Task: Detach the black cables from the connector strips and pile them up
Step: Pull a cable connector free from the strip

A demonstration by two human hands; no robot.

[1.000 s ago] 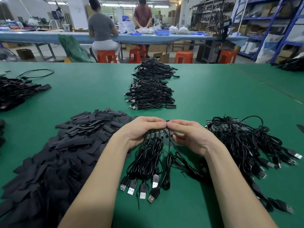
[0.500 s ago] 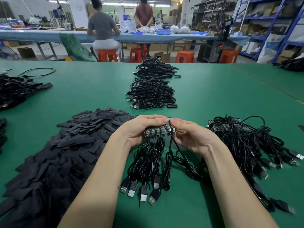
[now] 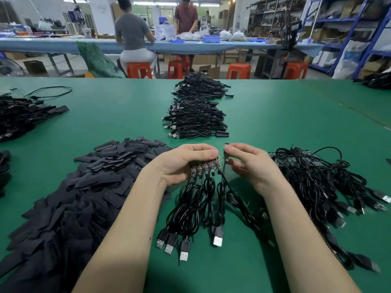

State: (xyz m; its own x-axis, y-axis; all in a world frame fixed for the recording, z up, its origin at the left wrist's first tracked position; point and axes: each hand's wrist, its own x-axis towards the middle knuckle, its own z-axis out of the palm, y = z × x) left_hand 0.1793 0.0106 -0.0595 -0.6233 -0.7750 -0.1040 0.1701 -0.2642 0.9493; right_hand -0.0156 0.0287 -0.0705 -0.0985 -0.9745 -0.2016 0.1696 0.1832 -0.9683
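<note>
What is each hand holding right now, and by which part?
The left hand grips the connector strip by its top edge; the right hand pinches a detached cable's small board end.

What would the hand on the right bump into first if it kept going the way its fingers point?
The right hand points left toward the left hand, so it would probably meet that hand's fingertips and the connector strip it grips first. Depth is hard to judge.

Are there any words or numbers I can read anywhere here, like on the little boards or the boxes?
None can be read.
Connector strip in the left hand: red marks, too small to read.
Small board pinched by the right hand: nothing legible.
Boxes on the shelves: any print is too blurred.
USB plugs: no readable marking.
</note>
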